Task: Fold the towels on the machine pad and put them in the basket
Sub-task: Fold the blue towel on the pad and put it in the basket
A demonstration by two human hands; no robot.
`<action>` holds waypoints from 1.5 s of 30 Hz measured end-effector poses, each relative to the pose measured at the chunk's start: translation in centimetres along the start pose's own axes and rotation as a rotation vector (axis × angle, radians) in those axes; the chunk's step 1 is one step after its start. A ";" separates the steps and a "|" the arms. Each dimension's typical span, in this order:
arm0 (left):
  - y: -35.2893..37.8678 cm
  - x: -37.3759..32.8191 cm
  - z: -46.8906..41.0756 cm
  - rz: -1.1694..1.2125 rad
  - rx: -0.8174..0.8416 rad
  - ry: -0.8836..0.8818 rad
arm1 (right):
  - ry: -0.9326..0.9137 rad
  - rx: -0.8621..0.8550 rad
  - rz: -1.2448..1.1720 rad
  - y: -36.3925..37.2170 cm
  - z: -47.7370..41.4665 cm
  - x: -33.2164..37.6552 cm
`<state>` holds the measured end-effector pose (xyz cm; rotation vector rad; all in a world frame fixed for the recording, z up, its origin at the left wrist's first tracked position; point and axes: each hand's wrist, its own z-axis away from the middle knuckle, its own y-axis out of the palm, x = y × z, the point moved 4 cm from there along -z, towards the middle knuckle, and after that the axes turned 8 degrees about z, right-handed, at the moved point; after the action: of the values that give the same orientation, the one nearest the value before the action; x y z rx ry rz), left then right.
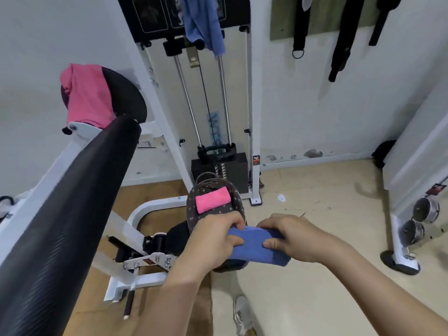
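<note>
My left hand [218, 235] and right hand [288, 236] both grip a folded blue towel [257, 248], held just over the basket [194, 210]. A folded pink towel [212, 199] already lies inside, so I judge one done and this one nearly. Left to fold: a loose pink towel [87, 95] draped on the round pad [128, 93], and a hanging blue towel [203, 23] up on the machine [249, 93]

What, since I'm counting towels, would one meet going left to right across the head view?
draped pink towel → folded pink towel → folded blue towel → dumbbells
</note>
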<state>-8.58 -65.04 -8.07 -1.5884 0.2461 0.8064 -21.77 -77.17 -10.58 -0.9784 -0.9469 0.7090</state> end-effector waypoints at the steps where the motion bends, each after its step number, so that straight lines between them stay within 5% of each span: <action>1: -0.2 1.9 -1.3 0.060 -0.016 -0.057 | 0.005 0.037 0.003 0.0 -2.2 -0.7; 6: 0.5 10.9 -7.3 0.246 -0.011 -0.246 | 0.031 0.078 0.009 0.0 -13.6 -2.2; 15: 4.6 23.0 -16.0 -0.234 0.267 -0.361 | -0.074 0.162 0.238 6.4 -27.5 -2.7; 24: 9.5 27.2 -20.9 -0.516 0.410 -0.357 | -0.105 0.288 0.433 12.5 -34.2 -4.2; 27: 10.5 28.3 -21.2 -0.468 0.416 -0.434 | -0.081 0.115 0.411 11.6 -34.1 -3.8; 31: 11.1 29.2 -22.0 -0.487 0.413 -0.437 | 0.083 0.246 0.022 12.9 -32.7 -4.2; 38: 10.2 28.2 -22.5 -0.498 0.221 -0.289 | 0.353 0.422 -0.216 15.8 -33.6 -5.4; 42: 11.4 28.1 -20.7 -0.472 0.255 -0.356 | 0.820 0.446 -1.071 15.3 -34.4 -5.8; 45: 12.0 28.4 -20.1 -0.490 0.300 -0.404 | 1.004 0.373 -1.416 14.1 -33.8 -5.7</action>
<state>12.20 -78.08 -35.49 -1.1061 -0.2946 0.6477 5.06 -88.48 -33.49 -0.0780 -0.3630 -0.7566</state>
